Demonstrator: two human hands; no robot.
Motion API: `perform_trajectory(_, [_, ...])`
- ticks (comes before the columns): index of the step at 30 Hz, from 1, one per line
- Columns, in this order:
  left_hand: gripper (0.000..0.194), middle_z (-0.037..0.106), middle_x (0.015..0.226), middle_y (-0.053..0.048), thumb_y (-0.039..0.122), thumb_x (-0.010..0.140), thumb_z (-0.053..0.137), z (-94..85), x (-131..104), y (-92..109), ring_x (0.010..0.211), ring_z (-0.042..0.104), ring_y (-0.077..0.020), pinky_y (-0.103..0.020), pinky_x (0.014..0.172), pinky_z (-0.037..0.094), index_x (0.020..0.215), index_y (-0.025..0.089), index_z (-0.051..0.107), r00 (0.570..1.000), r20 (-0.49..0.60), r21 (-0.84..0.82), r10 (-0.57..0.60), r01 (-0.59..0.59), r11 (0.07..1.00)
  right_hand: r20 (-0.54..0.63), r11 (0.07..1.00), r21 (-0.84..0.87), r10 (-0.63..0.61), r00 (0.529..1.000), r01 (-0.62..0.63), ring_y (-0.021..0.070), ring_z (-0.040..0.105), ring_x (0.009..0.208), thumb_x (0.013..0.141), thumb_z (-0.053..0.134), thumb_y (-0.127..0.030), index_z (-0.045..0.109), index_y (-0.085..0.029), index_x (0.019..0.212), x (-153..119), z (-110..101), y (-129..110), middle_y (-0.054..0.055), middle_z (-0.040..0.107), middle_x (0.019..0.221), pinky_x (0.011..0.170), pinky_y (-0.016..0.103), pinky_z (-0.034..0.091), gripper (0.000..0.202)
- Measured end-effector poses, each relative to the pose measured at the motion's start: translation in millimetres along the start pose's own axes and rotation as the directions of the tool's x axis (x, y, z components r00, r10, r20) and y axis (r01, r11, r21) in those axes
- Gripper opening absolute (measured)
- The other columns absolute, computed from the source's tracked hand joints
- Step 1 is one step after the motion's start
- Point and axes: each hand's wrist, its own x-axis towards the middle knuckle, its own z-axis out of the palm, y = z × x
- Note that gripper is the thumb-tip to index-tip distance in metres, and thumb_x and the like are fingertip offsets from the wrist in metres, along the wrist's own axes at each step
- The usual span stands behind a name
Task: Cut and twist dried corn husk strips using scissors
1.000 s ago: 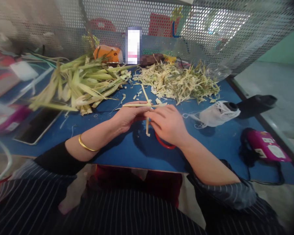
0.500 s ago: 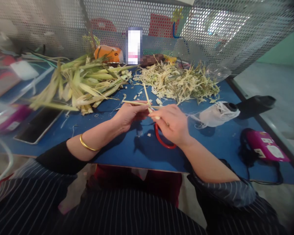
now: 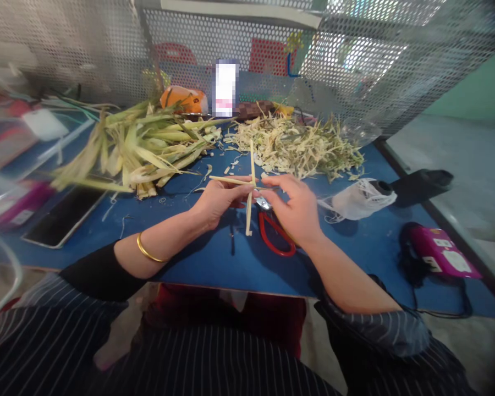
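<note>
Pale strips of husk [image 3: 252, 159] cross one another above the blue table, one end pointing away and another hanging toward me. My left hand [image 3: 219, 201] pinches them near the crossing, between thumb and fingers. My right hand [image 3: 299, 206] is just right of the crossing, its thumb and index finger apart around the short right-hand end; any contact there is hard to see. Below that hand lie scissors [image 3: 277, 234] with red handles, their blades partly hidden.
Long husk leaves [image 3: 148, 146] are heaped at the back left, shredded husk [image 3: 299, 146] at the back right. White thread on a cone [image 3: 361, 201], a black cone [image 3: 423, 187] and a magenta box [image 3: 445, 253] stand right. A dark phone [image 3: 61, 217] lies left. Perforated metal [image 3: 231, 33] borders the back.
My right hand has loosened from its closed grip and shifted slightly right. The near strip now hangs straight toward me, and more of the scissors shows. The left hand keeps its pinch.
</note>
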Motion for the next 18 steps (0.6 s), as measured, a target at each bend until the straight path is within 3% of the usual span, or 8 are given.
perform_trajectory(3, [0.036,0.073,0.082,-0.008,0.027,0.074,0.073,0.5,-2.7,3.2,0.069,0.067,-0.0133,-0.023,0.06,0.048,0.106,0.012,0.068,1.0,0.03,0.051,-0.006,0.004,0.999,0.073,1.0,0.013,0.017,0.997,-0.018,0.0203,0.065,0.085,0.085,0.061,-0.03,0.069,-0.024,0.086,1.8,3.5,3.3,0.002,0.073,0.088,0.086,0.038,0.043,0.01])
perform_trajectory(7, [0.048,0.073,0.086,-0.009,0.018,0.071,0.073,-3.5,-1.0,10.7,0.068,0.068,-0.0139,-0.023,0.059,0.05,0.117,0.014,0.063,0.991,0.115,0.119,-0.061,0.047,0.992,0.02,0.998,0.023,0.056,0.998,-0.056,0.019,0.063,0.08,0.086,0.058,-0.025,0.066,-0.022,0.08,4.4,-1.9,3.2,0.002,0.071,0.083,0.08,0.036,0.043,0.011])
perform_trajectory(10, [0.034,0.072,0.094,-0.009,0.017,0.075,0.068,-9.8,5.1,14.7,0.064,0.067,-0.0125,-0.022,0.055,0.05,0.108,0.014,0.065,0.998,-0.049,0.074,-0.048,0.052,0.996,-0.016,0.999,-0.006,0.052,0.999,-0.052,0.0194,0.062,0.08,0.087,0.054,-0.023,0.064,-0.021,0.08,7.6,-9.0,2.7,0.003,0.07,0.082,0.08,0.036,0.043,0.013])
perform_trajectory(12, [0.023,0.071,0.092,-0.008,0.026,0.08,0.063,-15.2,9.3,16.7,0.061,0.066,-0.0112,-0.02,0.051,0.048,0.1,0.014,0.067,0.979,-0.197,0.012,-0.053,0.056,0.998,-0.02,0.999,-0.039,0.003,1.0,-0.004,0.0197,0.062,0.083,0.089,0.053,-0.023,0.063,-0.022,0.08,9.2,-11.9,3.0,0.003,0.069,0.083,0.083,0.037,0.042,0.014])
perform_trajectory(13, [0.024,0.071,0.091,-0.008,0.033,0.082,0.061,-17.8,10.7,18.0,0.061,0.065,-0.0108,-0.02,0.05,0.047,0.097,0.014,0.068,0.975,-0.212,-0.006,-0.06,0.06,0.998,-0.016,0.998,-0.053,-0.029,0.999,0.028,0.0197,0.061,0.084,0.089,0.052,-0.024,0.063,-0.022,0.08,9.7,-12.5,3.2,0.003,0.069,0.084,0.085,0.037,0.041,0.014])
perform_trajectory(16, [0.042,0.071,0.083,-0.009,0.052,0.08,0.059,-22.7,9.9,23.6,0.061,0.065,-0.0128,-0.021,0.049,0.046,0.09,0.014,0.071,0.996,-0.03,0.067,-0.086,0.088,0.994,0.021,0.988,-0.098,-0.118,0.993,0.12,0.0189,0.061,0.086,0.09,0.051,-0.024,0.062,-0.023,0.081,9.7,-11.5,3.5,0.002,0.069,0.084,0.089,0.037,0.039,0.015])
perform_trajectory(18, [0.042,0.071,0.08,-0.009,0.052,0.076,0.065,-22.1,6.1,27.2,0.063,0.066,-0.0138,-0.021,0.051,0.046,0.093,0.014,0.072,0.985,0.138,0.216,-0.107,0.076,0.974,0.064,0.977,-0.13,-0.162,0.985,0.169,0.018,0.06,0.084,0.091,0.05,-0.024,0.062,-0.022,0.082,8.8,-9.4,3.2,0.002,0.067,0.082,0.09,0.037,0.038,0.015])
